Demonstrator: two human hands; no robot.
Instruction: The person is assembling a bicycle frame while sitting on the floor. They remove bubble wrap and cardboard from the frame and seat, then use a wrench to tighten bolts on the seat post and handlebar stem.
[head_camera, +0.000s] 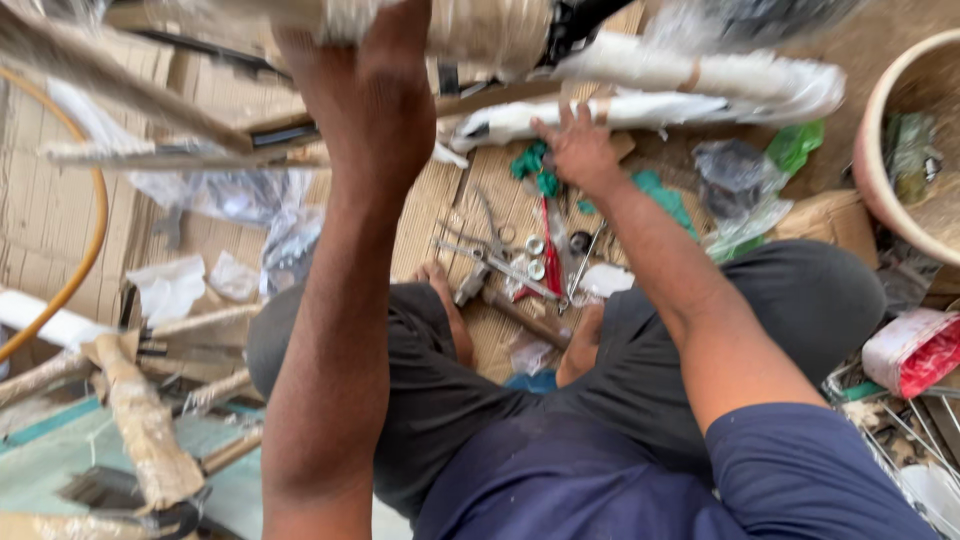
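A paper-wrapped frame tube (440, 30) is gripped at the top of the view by the raised left hand (365, 100), fingers curled over it, while the right hand (575, 150), fingers spread, is pressed against a white-wrapped tube (700, 85) above scattered pliers (495, 245) and a hammer (515, 310) on cardboard (60, 210).

The person wears a dark navy short-sleeved shirt (640, 480), its sleeve ending above the elbow, and dark grey trousers (440, 380) of soft, creased cloth. Both forearms are bare, without watch or bracelet. The left hand (365, 90) and right hand (578, 148) are ungloved, the feet (580, 345) bare.
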